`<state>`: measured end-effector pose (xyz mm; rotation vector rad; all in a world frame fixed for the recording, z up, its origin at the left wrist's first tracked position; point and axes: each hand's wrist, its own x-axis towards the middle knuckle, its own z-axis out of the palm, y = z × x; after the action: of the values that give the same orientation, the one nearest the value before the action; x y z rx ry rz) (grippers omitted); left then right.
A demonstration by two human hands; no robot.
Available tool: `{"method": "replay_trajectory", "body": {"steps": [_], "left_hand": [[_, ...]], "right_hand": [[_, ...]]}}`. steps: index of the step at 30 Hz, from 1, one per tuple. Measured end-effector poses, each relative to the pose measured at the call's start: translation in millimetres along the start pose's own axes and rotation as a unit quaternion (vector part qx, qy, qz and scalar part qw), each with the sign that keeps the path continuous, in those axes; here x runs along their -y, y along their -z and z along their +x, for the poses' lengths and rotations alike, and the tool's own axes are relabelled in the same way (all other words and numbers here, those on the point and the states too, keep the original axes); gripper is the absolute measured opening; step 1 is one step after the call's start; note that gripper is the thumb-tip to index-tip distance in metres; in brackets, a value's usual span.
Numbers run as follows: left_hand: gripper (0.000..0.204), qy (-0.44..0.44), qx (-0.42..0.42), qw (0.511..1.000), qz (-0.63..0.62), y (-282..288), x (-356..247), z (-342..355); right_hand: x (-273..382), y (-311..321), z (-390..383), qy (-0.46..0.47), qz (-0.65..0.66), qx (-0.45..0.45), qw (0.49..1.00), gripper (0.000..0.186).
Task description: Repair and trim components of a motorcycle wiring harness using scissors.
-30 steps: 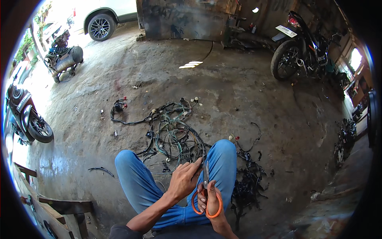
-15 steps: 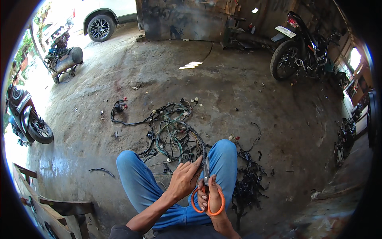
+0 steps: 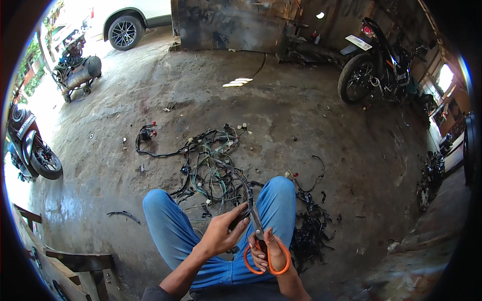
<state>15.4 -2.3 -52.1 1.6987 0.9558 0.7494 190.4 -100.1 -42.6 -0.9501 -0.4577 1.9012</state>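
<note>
A tangled wiring harness (image 3: 213, 173), with black-wrapped trunks and loose green and dark wires, lies on the floor beyond my knees. One of its wrapped branches rises between my knees to my left hand (image 3: 221, 233), whose fingers are closed around it. My right hand (image 3: 273, 251) grips a pair of scissors (image 3: 256, 220) with orange handles, thumb and fingers at the loops. The dark blades point away from me, close beside the held branch. Whether they touch it I cannot tell.
Black scraps (image 3: 312, 233) lie in a heap right of my right knee. A wooden bench (image 3: 80, 261) stands at lower left. Farther off are motorcycles (image 3: 44, 155) (image 3: 359, 75), a compressor (image 3: 83, 75) and a white car (image 3: 145, 15).
My left hand has shifted down slightly, and its fingers, earlier stretched along the harness branch, now curl around it. The scissors have tilted a little, their tips leaning left.
</note>
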Motion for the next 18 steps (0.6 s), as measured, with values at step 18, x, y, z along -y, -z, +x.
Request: {"method": "replay_trajectory", "body": {"steps": [18], "left_hand": [[0.042,0.066,0.211,0.935,-0.276,43.5,16.8,36.0]], "right_hand": [[-16.0,15.1,0.9,-0.024,0.25,0.231,0.94,0.074]]}}
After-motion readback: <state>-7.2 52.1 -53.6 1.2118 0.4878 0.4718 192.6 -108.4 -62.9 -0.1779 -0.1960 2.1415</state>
